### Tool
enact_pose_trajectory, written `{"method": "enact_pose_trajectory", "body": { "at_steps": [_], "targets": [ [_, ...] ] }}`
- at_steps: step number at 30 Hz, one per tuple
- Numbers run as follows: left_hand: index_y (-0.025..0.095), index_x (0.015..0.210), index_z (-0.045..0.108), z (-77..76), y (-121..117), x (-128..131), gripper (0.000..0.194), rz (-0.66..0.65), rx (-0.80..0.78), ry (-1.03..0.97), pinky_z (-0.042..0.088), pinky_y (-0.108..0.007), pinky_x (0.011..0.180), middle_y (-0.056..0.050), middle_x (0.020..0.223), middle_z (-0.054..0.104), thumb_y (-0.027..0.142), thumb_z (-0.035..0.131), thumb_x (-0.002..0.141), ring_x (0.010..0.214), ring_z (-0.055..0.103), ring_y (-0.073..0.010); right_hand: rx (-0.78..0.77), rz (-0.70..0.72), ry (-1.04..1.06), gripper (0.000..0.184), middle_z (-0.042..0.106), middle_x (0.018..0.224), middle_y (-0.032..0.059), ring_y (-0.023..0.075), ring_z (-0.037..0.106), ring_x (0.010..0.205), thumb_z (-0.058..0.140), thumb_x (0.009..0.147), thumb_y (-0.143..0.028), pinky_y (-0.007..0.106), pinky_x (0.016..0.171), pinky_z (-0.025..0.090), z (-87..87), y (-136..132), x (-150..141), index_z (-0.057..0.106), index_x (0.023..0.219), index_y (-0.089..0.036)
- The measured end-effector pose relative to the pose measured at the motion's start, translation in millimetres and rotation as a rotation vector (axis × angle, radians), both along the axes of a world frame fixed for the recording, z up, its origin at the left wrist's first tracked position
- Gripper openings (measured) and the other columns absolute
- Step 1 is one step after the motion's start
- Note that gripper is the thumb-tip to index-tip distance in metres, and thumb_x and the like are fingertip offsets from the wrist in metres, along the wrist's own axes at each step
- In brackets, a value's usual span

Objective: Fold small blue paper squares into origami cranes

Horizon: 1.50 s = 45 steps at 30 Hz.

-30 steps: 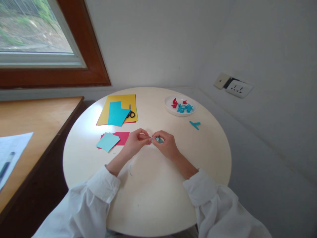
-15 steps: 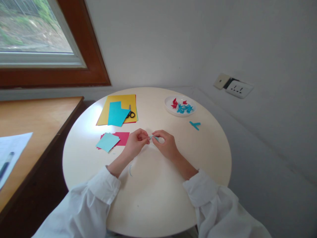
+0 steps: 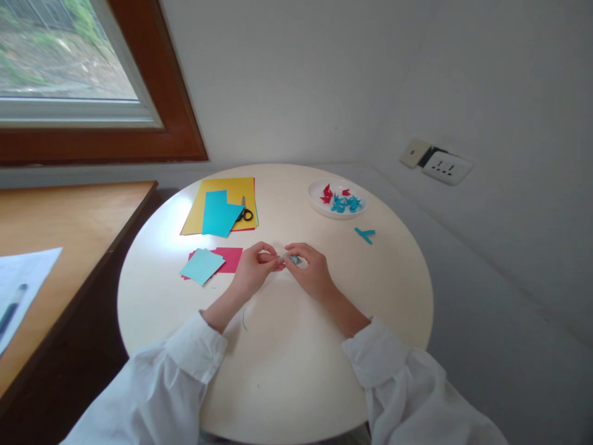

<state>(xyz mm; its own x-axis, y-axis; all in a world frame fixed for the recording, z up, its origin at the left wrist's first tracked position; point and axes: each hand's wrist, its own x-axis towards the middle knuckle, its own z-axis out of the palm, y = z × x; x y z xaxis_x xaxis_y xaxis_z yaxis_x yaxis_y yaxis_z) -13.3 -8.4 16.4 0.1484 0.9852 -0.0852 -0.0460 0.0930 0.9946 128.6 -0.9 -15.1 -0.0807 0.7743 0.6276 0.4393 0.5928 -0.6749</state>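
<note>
Barely shifted since half a second ago, your pale blue folded paper (image 3: 296, 260) now shows more within the right hand's curl. For a crisp fold, it's probably best to steady one end and press in small, light pinches. It lies between facing thumbs and forefingers: your left hand (image 3: 254, 264) pinches its left end, mostly hidden, and your right hand (image 3: 312, 269) grips the other. Light blue square paper (image 3: 202, 266) lies left, the white plate (image 3: 319, 209) beyond, right.
</note>
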Motion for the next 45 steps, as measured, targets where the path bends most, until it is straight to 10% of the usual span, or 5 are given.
{"method": "enact_pose_trajectory", "body": {
  "at_steps": [45],
  "targets": [
    [0.019, 0.071, 0.048, -15.4, 7.0, -3.0, 0.017, 0.161, 0.306, 0.294, 0.041, -0.022, 0.051, 0.003, 0.057, 0.055, 0.028, 0.062, 0.068, 0.055, 0.056, -0.0119, 0.003, -0.058, -0.083, 0.007, 0.061, 0.070, 0.0018, 0.0157, 0.056, 0.070, 0.056, 0.074, -0.015, 0.029, 0.066, 0.047, 4.1, 0.5, 3.7, 0.060, 0.074, -0.021]
  ]
}}
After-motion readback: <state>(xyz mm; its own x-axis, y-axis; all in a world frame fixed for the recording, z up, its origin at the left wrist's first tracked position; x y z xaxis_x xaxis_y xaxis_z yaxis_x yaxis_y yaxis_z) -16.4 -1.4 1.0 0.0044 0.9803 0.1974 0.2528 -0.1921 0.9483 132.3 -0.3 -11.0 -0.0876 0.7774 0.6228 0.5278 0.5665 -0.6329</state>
